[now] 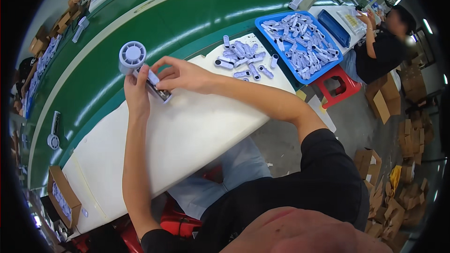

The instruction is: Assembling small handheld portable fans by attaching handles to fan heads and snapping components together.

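The main risk is the pale cover piece [153, 78] seating crooked on the open handle of the lavender fan [132, 55], left of centre in the upper half of the frame; a slight misalignment between the two hands would cause it. The left hand [136, 89] wraps the fan's neck and handle, while the right hand [180, 76] pinches the cover between thumb and fingers. Tilting the handle could let the dark inner parts [164, 95] shift, and a sideways sweep of the right forearm [253, 94] might scatter the loose pieces [241, 55] lying near it. Counting: one fan and one cover are in hand; two more fans lie on the green belt [197, 21], one at upper left [81, 28], one at far left [53, 140]. One blue tray [301, 80] at upper right holds pieces heaped too deep to count; the loose pile overlaps, perhaps fifteen or more. One open carton [71, 189] stands at lower left.
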Available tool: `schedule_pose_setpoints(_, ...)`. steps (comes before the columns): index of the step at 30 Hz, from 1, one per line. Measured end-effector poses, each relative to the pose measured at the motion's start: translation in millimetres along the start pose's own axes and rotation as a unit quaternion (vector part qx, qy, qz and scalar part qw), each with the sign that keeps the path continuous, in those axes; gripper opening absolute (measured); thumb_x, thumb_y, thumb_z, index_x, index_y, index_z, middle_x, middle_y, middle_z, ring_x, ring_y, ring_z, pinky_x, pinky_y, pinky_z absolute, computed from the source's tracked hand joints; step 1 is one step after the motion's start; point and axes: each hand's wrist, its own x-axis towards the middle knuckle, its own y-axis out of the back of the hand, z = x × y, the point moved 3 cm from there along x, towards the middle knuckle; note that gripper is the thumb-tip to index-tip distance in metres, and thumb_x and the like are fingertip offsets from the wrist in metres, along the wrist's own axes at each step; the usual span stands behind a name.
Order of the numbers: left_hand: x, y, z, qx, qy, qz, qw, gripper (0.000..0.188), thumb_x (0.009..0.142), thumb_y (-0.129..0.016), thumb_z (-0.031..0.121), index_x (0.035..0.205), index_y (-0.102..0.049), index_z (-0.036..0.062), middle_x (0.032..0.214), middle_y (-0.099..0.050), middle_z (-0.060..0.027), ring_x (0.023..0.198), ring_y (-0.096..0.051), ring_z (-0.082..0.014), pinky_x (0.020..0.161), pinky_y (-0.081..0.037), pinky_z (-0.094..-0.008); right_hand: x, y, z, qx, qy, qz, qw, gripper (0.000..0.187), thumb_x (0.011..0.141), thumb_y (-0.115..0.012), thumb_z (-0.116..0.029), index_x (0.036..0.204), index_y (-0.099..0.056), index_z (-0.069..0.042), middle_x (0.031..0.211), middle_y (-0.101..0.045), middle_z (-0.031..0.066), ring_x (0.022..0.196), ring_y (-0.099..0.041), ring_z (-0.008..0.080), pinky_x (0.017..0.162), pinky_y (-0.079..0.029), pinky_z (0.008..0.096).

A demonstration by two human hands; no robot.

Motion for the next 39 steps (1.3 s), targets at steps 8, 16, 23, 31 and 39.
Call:
schedule_pose_setpoints(8, -7, -4, 12, 0.026, -0.009, -0.063, 0.998, 0.033, 0.084, -0.069, 0.021, 0.106, -0.061, -0.0025, 0.097, -0.066, -0.008, 0.086, -0.063, -0.0152, 0.079, -0.049, -0.0286, 3, 4, 8, -0.004, -0.005, 0.018, 1.0, 0.045, 0.087, -0.067, -0.015, 0.127, -0.045, -0.012, 0.103, -0.061, 0.0085, 0.095, -0.057, 0.0153, 0.083, -0.046, 0.0298)
schedule_pose_setpoints(16, 2, 0, 9, -0.036, -0.05, -0.097, 0.993, 0.056, 0.08, -0.075, 0.013, 0.124, -0.044, -0.0032, 0.108, -0.063, -0.0132, 0.102, -0.06, -0.0171, 0.089, -0.049, -0.033, 1, -3, -7, -0.189, 0.079, 0.062, 0.977, 0.043, 0.088, -0.063, -0.011, 0.128, -0.045, -0.007, 0.107, -0.062, 0.0141, 0.098, -0.06, 0.0243, 0.086, -0.048, 0.0346)
schedule_pose_setpoints(23, 0, 27, 57, 0.475, -0.173, -0.078, 0.86, 0.053, 0.08, -0.074, 0.023, 0.119, -0.048, -0.0011, 0.11, -0.061, -0.0161, 0.112, -0.056, -0.0246, 0.097, -0.042, -0.0413, 2, 29, -2, -0.514, 0.167, 0.059, 0.84, 0.047, 0.088, -0.064, -0.014, 0.129, -0.044, -0.006, 0.114, -0.061, 0.0175, 0.102, -0.06, 0.0326, 0.089, -0.046, 0.0365)
schedule_pose_setpoints(31, -18, -9, 40, 0.69, -0.307, -0.185, 0.629, 0.059, 0.076, -0.074, 0.032, 0.119, -0.05, -0.0019, 0.113, -0.059, -0.0189, 0.117, -0.05, -0.0322, 0.104, -0.033, -0.0457, 5, 21, 5, -0.517, 0.205, 0.022, 0.831, 0.034, 0.087, -0.063, -0.013, 0.118, -0.054, -0.002, 0.114, -0.061, 0.0168, 0.101, -0.059, 0.0355, 0.087, -0.047, 0.0382)
schedule_pose_setpoints(39, -21, -15, 9, 0.775, -0.358, -0.1, 0.511, 0.029, 0.084, -0.062, 0.029, 0.099, -0.064, 0.0046, 0.096, -0.067, -0.0093, 0.099, -0.058, -0.0229, 0.093, -0.038, -0.0429, -2, 13, 15, -0.554, 0.188, 0.097, 0.805, 0.035, 0.083, -0.063, -0.012, 0.116, -0.054, -0.001, 0.108, -0.06, 0.0188, 0.1, -0.056, 0.0385, 0.087, -0.046, 0.0419)
